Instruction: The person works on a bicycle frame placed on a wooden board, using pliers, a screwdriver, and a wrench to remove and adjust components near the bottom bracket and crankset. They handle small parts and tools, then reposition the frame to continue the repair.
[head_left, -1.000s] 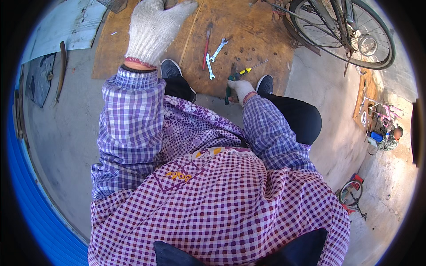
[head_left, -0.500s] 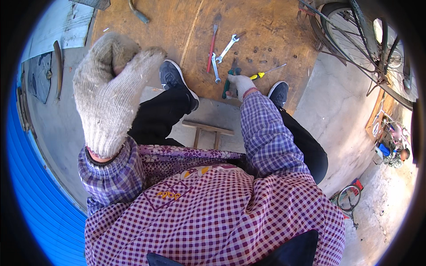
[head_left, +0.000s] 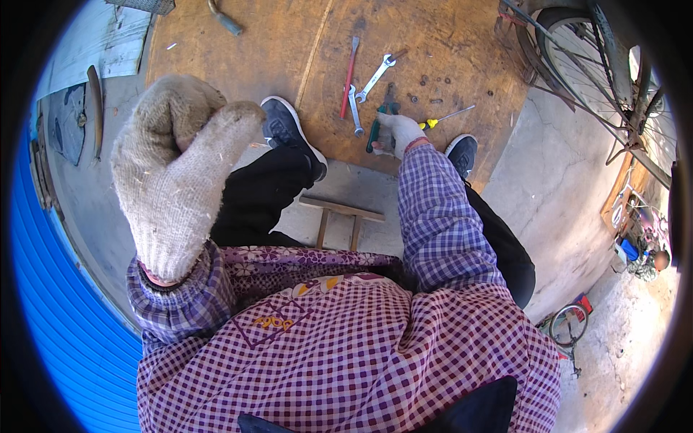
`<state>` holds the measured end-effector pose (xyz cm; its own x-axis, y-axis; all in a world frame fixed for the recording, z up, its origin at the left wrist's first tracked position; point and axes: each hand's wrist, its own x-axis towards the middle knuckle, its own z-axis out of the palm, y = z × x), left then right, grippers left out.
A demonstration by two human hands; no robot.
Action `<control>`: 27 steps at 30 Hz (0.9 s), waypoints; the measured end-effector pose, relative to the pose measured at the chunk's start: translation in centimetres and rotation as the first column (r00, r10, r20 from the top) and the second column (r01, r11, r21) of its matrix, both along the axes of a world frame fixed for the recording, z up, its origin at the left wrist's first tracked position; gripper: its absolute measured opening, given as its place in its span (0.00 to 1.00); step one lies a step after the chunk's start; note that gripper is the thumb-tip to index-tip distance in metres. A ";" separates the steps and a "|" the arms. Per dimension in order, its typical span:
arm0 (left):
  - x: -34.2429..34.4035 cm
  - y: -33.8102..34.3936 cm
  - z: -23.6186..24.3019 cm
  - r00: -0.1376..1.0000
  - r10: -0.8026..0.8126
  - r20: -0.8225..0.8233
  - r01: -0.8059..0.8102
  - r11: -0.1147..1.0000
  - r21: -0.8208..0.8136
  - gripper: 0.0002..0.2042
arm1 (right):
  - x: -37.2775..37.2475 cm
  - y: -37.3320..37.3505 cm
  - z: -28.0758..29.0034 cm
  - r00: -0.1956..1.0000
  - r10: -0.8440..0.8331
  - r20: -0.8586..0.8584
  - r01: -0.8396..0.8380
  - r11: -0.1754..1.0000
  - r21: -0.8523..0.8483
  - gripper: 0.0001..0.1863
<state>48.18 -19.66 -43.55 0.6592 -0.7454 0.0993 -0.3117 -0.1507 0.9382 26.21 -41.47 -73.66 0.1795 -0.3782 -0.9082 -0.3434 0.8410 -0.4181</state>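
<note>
My left grip point(head_left: 173, 166) hangs nearest me, gloved and curled; whether it holds anything, I can't tell. Farther down, my right grip point(head_left: 397, 135) clasps green-handled pliers point(head_left: 374, 136) over the wooden board point(head_left: 447, 36). I'd seat both handles evenly, clear of the yellow-handled screwdriver point(head_left: 432, 123).

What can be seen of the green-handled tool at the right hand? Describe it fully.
The green-handled tool looks like pliers, with a dark, metal-looking head and green grips. It slants at the near edge of the wooden board, head pointing forward and a little rightward. The gloved right hand grips it and hides part of the handle. Whether its jaws are open or it touches the board is unclear.
</note>
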 end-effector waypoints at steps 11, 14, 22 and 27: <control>-0.2 0.2 0.8 1.000 -0.005 0.027 0.005 1.000 0.030 0.17 | -0.1 -0.3 1.6 1.000 -0.011 0.004 0.011 1.000 -0.017 0.09; -0.4 0.1 0.9 1.000 -0.002 0.016 0.002 1.000 0.023 0.17 | -0.7 -0.3 0.9 1.000 -0.002 -0.003 0.002 1.000 -0.021 0.08; -0.7 0.0 1.2 0.998 0.011 0.054 -0.016 0.997 0.081 0.17 | -3.3 -0.3 -1.2 0.934 0.261 -0.243 -0.306 0.936 -0.172 0.16; -0.9 -0.2 1.5 0.994 -0.004 0.110 -0.006 0.996 0.087 0.17 | -2.3 -2.0 0.6 0.483 0.373 -0.792 -0.792 0.572 -0.214 0.28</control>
<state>47.32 -19.87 -42.01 0.6487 -0.7537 0.1056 -0.4117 -0.2308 0.8816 23.89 -43.47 -73.05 0.0476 -0.8127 -0.5807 -0.9880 0.0470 -0.1469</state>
